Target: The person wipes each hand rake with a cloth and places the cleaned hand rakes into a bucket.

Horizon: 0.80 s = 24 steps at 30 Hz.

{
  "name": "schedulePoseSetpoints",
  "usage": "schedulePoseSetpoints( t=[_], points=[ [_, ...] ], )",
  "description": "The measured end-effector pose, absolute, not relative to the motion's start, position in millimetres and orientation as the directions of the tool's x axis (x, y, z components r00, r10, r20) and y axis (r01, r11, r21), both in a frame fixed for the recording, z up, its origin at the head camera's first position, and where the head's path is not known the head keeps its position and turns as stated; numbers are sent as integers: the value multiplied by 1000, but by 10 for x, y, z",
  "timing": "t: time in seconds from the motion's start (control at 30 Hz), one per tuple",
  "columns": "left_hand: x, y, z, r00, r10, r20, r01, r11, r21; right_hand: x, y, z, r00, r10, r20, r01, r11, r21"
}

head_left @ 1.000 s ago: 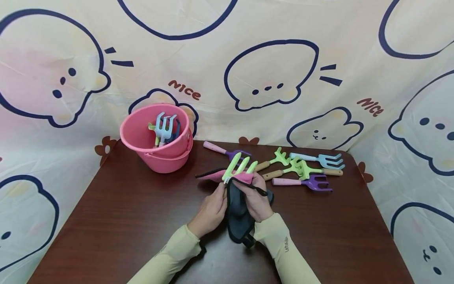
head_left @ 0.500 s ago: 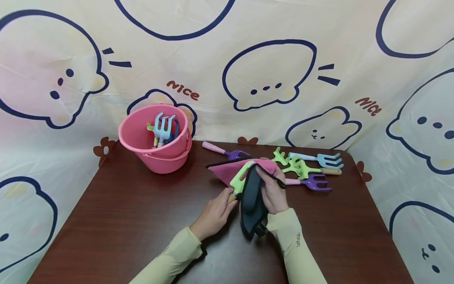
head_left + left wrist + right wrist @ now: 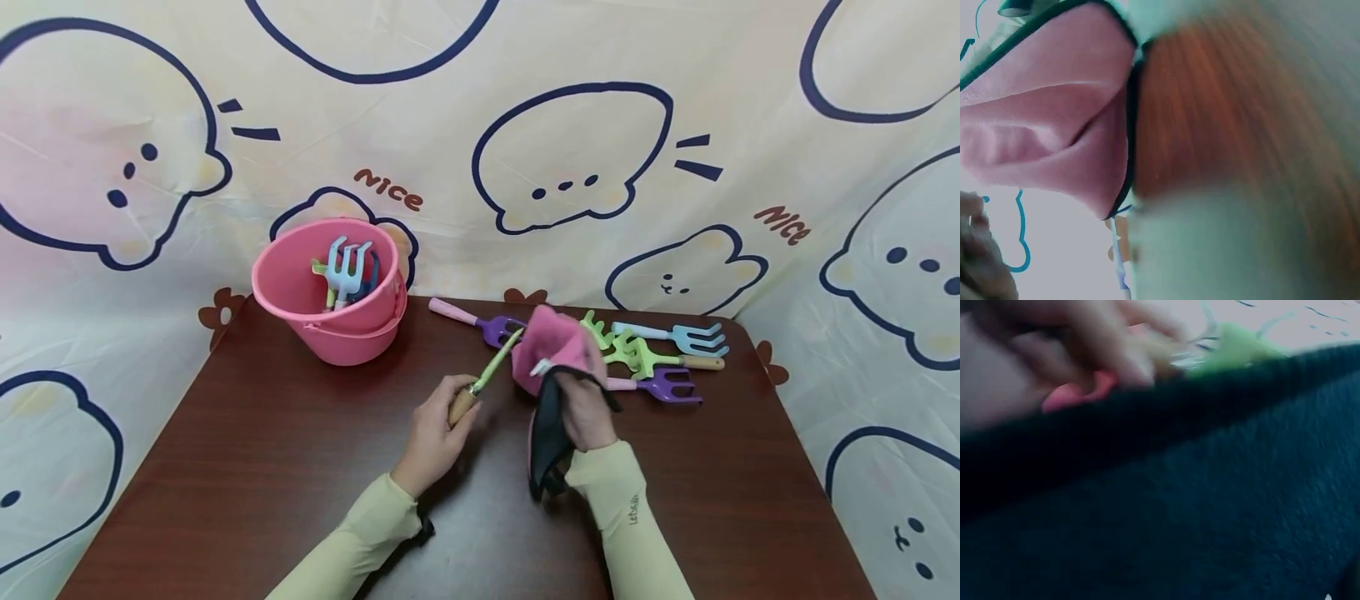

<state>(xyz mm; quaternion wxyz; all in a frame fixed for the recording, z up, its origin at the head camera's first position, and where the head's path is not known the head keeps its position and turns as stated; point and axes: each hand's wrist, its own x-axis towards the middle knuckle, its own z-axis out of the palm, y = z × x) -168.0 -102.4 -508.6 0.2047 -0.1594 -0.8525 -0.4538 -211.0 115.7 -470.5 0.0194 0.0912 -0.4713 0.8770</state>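
In the head view, my left hand (image 3: 432,437) grips the wooden handle of a small green garden fork (image 3: 497,360), turned edge-on and pointing up to the right. My right hand (image 3: 588,412) holds a two-sided cloth with black edging. Its pink side (image 3: 558,342) bunches up above the hand, and its dark grey side (image 3: 550,425) hangs below. The fork's tip is close by the pink fabric. The left wrist view shows the pink cloth (image 3: 1054,112) spread large. In the right wrist view, the dark cloth (image 3: 1179,500) covers most of the picture, with blurred fingers behind it.
Nested pink buckets (image 3: 341,346) stand at the back left, with a light blue fork (image 3: 347,271) and other tools inside. A purple fork (image 3: 495,331) lies behind the cloth. Green, light blue (image 3: 693,340) and purple (image 3: 670,386) forks lie at the back right.
The green fork has come out from against the cloth and turned edge-on. My right hand has shifted right with the cloth, whose pink side is now bunched up.
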Motion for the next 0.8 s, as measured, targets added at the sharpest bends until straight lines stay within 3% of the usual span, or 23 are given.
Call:
schedulePoseSetpoints(
  t=[0.13,0.27,0.53,0.8],
  points=[
    [-1660,-1028,-5057,-853,11,522,401,654,641,-2094,921,-4761,-958,-188,219,-160,-284,-945],
    [-1659,-1043,-5062,-842,24,539,394,710,583,-2042,802,-4804,-958,-232,166,-136,-142,-980],
    [-1712,-1116,-5086,-727,54,684,466,771,435,-2045,778,-4857,-985,-163,59,-35,-143,-989],
    [-1737,-1144,-5081,-715,155,681,505,789,351,-2081,795,-4872,-995,-87,53,-33,-215,-976]
  ],
)
